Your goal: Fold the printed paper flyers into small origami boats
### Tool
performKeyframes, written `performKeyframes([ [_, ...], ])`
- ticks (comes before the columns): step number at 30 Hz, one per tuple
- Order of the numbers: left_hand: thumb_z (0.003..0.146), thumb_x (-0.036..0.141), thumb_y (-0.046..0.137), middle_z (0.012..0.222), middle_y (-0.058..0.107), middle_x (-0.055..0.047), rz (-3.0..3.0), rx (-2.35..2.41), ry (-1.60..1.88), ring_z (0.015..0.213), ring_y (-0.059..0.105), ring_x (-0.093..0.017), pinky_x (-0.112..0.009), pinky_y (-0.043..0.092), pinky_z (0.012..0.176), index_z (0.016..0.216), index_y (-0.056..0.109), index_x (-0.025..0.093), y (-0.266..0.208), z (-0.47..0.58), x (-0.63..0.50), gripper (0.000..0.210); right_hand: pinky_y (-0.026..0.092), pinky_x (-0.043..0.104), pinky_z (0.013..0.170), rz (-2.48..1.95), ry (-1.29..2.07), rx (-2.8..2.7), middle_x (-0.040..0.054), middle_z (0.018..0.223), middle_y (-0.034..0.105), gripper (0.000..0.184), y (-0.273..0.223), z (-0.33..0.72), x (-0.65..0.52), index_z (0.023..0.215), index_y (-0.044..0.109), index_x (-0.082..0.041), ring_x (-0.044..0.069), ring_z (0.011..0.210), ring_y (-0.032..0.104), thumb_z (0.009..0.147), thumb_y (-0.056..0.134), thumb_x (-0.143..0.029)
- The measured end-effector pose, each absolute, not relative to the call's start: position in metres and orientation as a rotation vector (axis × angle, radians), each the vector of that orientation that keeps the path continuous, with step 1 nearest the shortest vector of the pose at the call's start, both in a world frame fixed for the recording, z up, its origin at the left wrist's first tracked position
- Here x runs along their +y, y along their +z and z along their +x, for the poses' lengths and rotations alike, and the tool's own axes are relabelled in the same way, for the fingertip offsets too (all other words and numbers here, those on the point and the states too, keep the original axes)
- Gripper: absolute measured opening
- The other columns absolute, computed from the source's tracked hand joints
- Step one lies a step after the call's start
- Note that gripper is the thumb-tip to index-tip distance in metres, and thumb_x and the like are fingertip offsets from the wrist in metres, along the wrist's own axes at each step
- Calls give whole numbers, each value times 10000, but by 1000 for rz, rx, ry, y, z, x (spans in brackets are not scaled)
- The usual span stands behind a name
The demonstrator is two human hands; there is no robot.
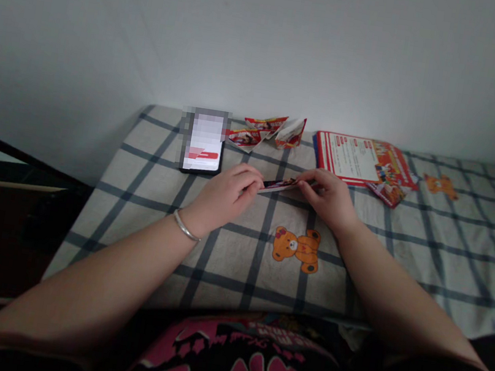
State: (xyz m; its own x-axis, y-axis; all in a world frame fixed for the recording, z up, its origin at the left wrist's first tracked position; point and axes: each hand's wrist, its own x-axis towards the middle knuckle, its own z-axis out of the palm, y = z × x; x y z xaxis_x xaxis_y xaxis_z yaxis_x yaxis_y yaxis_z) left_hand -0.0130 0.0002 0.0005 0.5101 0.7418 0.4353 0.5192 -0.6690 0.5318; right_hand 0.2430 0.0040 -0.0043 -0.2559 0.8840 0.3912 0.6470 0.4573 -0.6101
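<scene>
A narrow strip of printed paper (279, 184), dark and colourful on its upper side with a white edge, is stretched between my two hands just above the cloth. My left hand (233, 193), with a silver bangle on the wrist, pinches its left end. The right end is pinched between the thumb and fingers of my right hand (327, 198). Several folded red paper pieces (262, 132) stand behind my hands. Beyond my right hand lies a stack of red-and-white printed sheets (349, 157), with a small folded red piece (386, 192) at its front edge.
A phone (205, 142) with a lit, partly blurred screen lies at the back left. The checked tablecloth (140, 219) bears printed bears, one bear (297, 249) in front of my hands. A white wall (269, 40) bounds the table's back. Dark items sit below the left edge.
</scene>
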Motion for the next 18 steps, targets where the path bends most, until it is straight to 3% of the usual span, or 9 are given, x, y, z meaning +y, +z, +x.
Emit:
performKeyframes([
  [3, 1003, 204, 413, 1023, 652, -68, 2403, 1080, 926, 993, 614, -190, -375, 508, 909, 883, 591, 172, 1, -13, 1, 217, 511, 320, 680, -1251, 435, -1984, 49, 898, 715, 96, -5, 244, 5, 884, 683, -231, 201, 818, 656, 890, 616, -300],
  [8, 919, 114, 497, 1034, 641, -54, 2407, 1069, 904, 998, 616, -192, -369, 511, 902, 936, 557, 186, -3, -12, 1, 96, 514, 323, 691, -1248, 405, -2012, 56, 908, 728, 116, -4, 244, 4, 894, 698, -226, 205, 842, 667, 895, 612, -303],
  [12, 831, 102, 599, 1012, 622, -54, 2386, 1106, 908, 921, 625, -185, -338, 537, 822, 1034, 534, 179, -6, -10, -2, 226, 511, 309, 663, -1287, 403, -1999, 51, 887, 736, 131, -4, 244, 3, 890, 711, -223, 196, 802, 670, 888, 617, -314],
  [18, 872, 132, 587, 1026, 642, -54, 2350, 1119, 908, 927, 647, -179, -347, 551, 835, 1081, 523, 190, -9, -10, -2, 226, 520, 311, 653, -1359, 432, -1970, 39, 878, 748, 155, -4, 244, 2, 920, 715, -230, 182, 737, 671, 883, 614, -341],
])
